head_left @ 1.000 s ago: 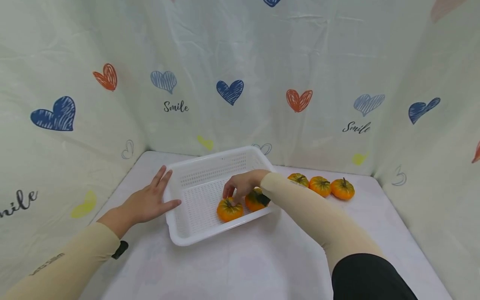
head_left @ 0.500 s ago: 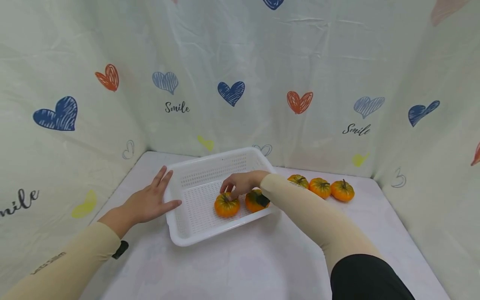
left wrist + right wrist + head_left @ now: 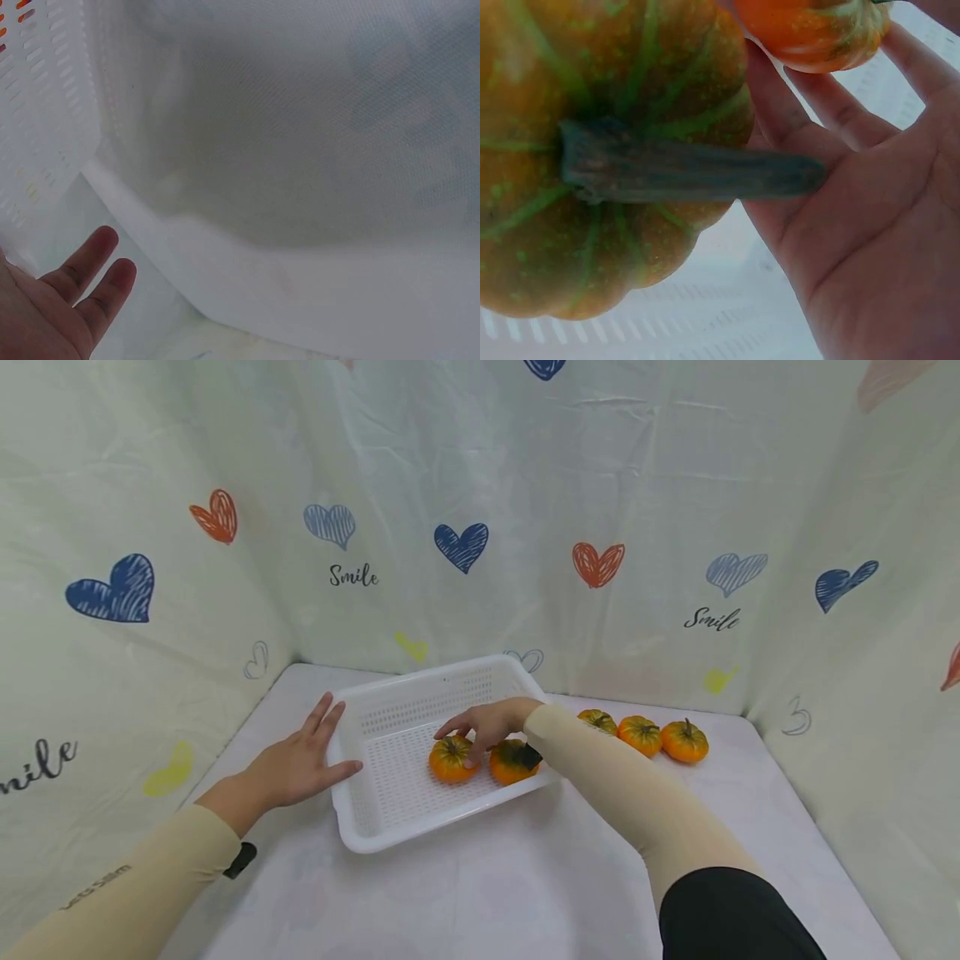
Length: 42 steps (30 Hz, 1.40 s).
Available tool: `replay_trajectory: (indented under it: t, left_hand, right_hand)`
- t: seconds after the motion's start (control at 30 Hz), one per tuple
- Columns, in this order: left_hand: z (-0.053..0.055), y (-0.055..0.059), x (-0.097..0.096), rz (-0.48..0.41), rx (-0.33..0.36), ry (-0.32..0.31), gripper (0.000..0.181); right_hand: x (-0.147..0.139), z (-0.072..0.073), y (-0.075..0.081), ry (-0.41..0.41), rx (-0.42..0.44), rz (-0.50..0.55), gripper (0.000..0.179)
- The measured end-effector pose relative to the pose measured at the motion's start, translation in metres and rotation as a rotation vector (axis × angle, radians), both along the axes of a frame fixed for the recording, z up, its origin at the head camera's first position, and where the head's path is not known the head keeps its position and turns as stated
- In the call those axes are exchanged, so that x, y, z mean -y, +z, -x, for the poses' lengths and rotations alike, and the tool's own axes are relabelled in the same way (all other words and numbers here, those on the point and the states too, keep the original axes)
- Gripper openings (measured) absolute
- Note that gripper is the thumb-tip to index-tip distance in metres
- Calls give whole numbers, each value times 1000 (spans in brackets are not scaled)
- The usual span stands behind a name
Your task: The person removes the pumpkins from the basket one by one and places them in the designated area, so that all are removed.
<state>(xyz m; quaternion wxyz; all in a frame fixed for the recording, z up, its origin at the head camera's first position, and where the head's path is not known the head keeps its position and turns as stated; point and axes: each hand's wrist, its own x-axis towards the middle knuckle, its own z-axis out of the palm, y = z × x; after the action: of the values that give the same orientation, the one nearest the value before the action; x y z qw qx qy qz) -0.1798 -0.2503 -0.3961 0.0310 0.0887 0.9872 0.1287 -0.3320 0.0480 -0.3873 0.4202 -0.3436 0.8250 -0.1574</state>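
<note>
A white perforated plastic basket [image 3: 450, 819] stands on the table with two small orange-and-green pumpkins in it. My left hand [image 3: 292, 768] rests at the basket's left rim, its fingers straight and spread. Inside the basket, my right hand [image 3: 491, 722] is over the left pumpkin [image 3: 448, 763], with extended fingers along its far side and the thumb at its right. The other pumpkin [image 3: 510, 764] sits under my right wrist. In the right wrist view its thick stem [image 3: 697, 171] points toward my palm, and the left pumpkin [image 3: 817, 37] lies by the fingers.
Three more pumpkins [image 3: 640, 735] line up on the table right of the basket, the nearest partly hidden by my right sleeve. A cloth [image 3: 525, 610] printed with hearts hangs behind and beside the white table [image 3: 465, 893].
The left pumpkin has shifted slightly left and away from me inside the basket. My right fingers have loosened and straightened around it. My left hand has stayed put.
</note>
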Motion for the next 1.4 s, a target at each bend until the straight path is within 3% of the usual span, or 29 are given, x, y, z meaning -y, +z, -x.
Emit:
replay_trajectory:
  t: [0.33,0.8,1.2,1.4]
  left_hand:
    - [1,-1,0,6,0,1,103]
    - [1,-4,2,1,-2,-6,103]
    - [0,1,0,3,-11,-5,103]
    - [-1,-1,0,6,-5,-7,102]
  right_hand:
    - [0,-1,-2,-20,-14,4,66]
    - [-2,-1,-6,-49,48,65,64]
    - [-2,3,-5,-53,10,83,65]
    - [-6,5,1,-79,-16,166,67]
